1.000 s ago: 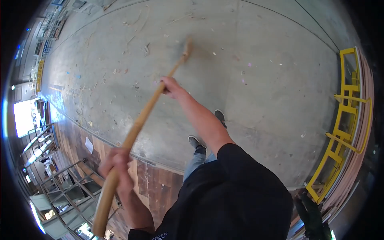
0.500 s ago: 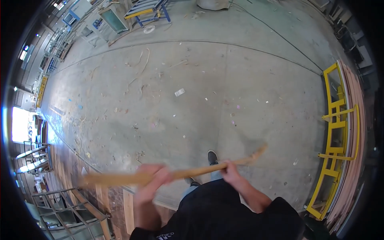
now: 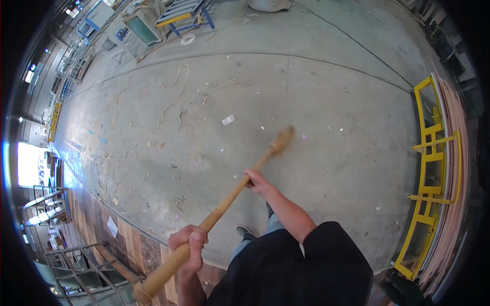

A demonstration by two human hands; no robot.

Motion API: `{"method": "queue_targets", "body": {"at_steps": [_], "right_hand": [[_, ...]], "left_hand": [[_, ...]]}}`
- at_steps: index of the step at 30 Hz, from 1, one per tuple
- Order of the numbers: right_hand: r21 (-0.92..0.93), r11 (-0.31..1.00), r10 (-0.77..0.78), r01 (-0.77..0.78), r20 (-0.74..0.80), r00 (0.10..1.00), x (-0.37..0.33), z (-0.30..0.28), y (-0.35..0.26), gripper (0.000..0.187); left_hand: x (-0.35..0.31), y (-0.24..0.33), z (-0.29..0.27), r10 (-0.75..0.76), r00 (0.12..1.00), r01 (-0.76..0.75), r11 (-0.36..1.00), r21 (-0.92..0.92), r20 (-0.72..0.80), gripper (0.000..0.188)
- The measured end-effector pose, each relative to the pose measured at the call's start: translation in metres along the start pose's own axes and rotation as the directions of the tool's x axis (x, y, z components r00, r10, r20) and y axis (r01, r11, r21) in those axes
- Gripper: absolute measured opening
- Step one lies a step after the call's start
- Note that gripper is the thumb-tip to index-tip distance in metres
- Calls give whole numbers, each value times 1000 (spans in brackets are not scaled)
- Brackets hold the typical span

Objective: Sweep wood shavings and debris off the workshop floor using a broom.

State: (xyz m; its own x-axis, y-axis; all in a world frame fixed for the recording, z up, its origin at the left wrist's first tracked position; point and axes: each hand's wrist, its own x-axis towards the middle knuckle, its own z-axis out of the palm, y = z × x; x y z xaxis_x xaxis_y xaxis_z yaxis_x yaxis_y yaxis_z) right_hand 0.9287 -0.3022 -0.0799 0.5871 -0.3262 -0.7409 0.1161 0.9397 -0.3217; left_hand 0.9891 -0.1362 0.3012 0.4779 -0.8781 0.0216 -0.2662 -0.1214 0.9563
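Broadly, a grey concrete floor [image 3: 337, 183] fills most of the view, bordered at lower left by a strip of brown wooden planks [image 3: 133, 246]. Along the right side stands a yellow rack [image 3: 434, 199], with pinkish boards [image 3: 449, 107] stacked just behind it. At the upper left sits a roller stand [image 3: 178, 15] with blue legs.

A long tan pole [image 3: 231, 198] slants across the middle, from the lower left up to a thicker, blurred head over the floor. The person's shoe [image 3: 245, 232] shows below it, to the right. Both hands are clamped on the pole, well apart: the left hand [image 3: 188, 245] wraps its thicker near part, the right hand [image 3: 256, 182] closes farther along, nearer the head. Beyond them lie a white slip [image 3: 228, 120] and smaller scattered scraps.
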Motion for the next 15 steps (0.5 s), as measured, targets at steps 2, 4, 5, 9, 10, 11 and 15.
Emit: {"method": "queue_targets", "body": {"at_steps": [2,4,5,9,10,11,15], "right_hand": [[20,999,-46,45,17,999,29,31,-22,15],[33,996,-86,85,45,995,41,49,-38,14],[44,995,-89,87,44,995,35,69,-42,13],[100,988,-123,114,88,988,-76,97,-14,21],[125,987,-113,103,76,991,-105,87,-6,21],[171,981,-92,92,-8,996,-129,75,4,20],[307,920,-156,242,-279,947,-145,-61,48,20]], "left_hand": [[-3,-6,9,56,998,-50,983,176,-31,25],[1,-3,12,128,992,-124,979,162,-14,19],[-1,7,4,249,958,-212,949,235,-144,16],[-32,54,-56,322,873,-306,946,103,-367,25],[-33,60,-70,300,898,-327,944,-32,-322,36],[-25,54,-68,310,897,-343,938,-54,-314,36],[10,5,-33,-60,997,26,859,-511,-51,15]]}}
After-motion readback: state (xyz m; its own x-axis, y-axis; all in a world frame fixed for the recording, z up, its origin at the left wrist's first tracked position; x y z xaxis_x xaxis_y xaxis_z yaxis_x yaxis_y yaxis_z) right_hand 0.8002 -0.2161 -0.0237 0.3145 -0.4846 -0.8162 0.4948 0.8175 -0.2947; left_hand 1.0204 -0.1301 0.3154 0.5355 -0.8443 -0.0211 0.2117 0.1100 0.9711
